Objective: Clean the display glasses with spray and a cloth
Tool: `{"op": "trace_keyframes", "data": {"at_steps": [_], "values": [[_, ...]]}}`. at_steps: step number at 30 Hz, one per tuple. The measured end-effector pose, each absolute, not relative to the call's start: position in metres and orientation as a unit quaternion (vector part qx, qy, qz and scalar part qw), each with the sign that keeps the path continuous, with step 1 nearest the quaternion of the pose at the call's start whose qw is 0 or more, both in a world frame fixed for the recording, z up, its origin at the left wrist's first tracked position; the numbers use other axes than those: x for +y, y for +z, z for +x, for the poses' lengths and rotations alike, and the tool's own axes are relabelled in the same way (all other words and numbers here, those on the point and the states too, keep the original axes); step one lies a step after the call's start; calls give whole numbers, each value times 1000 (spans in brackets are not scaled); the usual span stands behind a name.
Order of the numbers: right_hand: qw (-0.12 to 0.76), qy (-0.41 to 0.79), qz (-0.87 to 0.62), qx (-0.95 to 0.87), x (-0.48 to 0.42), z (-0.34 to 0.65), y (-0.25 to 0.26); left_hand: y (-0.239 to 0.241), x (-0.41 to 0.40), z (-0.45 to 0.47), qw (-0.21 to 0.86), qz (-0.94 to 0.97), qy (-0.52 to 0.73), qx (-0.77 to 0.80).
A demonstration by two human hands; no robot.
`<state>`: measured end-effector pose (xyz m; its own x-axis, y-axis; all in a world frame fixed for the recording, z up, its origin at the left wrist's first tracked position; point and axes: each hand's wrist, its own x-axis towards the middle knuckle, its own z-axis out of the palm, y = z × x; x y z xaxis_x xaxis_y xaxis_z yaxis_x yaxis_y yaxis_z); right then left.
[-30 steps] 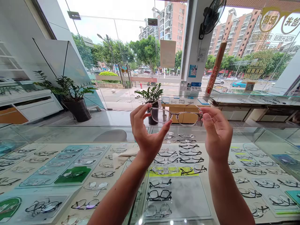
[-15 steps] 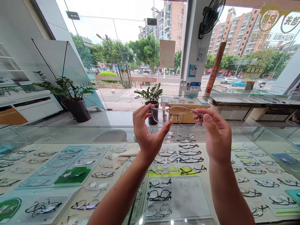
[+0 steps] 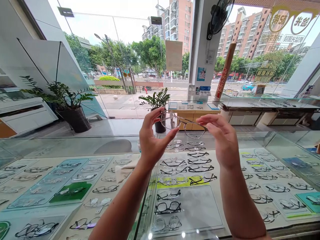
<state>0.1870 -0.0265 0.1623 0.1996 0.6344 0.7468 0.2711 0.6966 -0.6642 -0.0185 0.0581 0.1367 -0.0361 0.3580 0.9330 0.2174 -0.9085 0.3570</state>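
Note:
Clear-lensed eyeglasses [image 3: 195,134] with a thin frame are held up above the glass display counter, their right side slightly lower. My left hand [image 3: 153,138] pinches them at the left rim, its thumb reaching under the left lens and its fingers at the top corner. At the other end, my right hand [image 3: 225,140] has its thumb and extended fingers at the frame's right corner, along a temple arm. Where the right fingertips meet the frame is partly hidden. Below lie rows of other eyeglasses [image 3: 168,207].
The glass counter [image 3: 82,146] spans the view under my forearms. A beige cloth [image 3: 123,171] lies left of my left forearm. Beyond are potted plants [image 3: 73,116], a wooden cabinet [image 3: 190,116], another display case [image 3: 246,108], a wall fan [image 3: 220,16] and a glass storefront.
The view has shifted slightly right. My right hand has moved inward, its fingers reaching farther along the frame. The eyeglasses' right side has dipped, while my left hand keeps its pinch.

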Motion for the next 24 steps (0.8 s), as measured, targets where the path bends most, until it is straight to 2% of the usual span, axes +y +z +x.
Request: {"op": "trace_keyframes", "data": {"at_steps": [8, 24], "values": [[594, 56, -405, -693, -30, 186, 168, 160, 34, -31, -103, 776, 597, 177], [533, 87, -399, -741, -30, 191, 165, 160, 28, -30, -132, 781, 584, 177]]}}
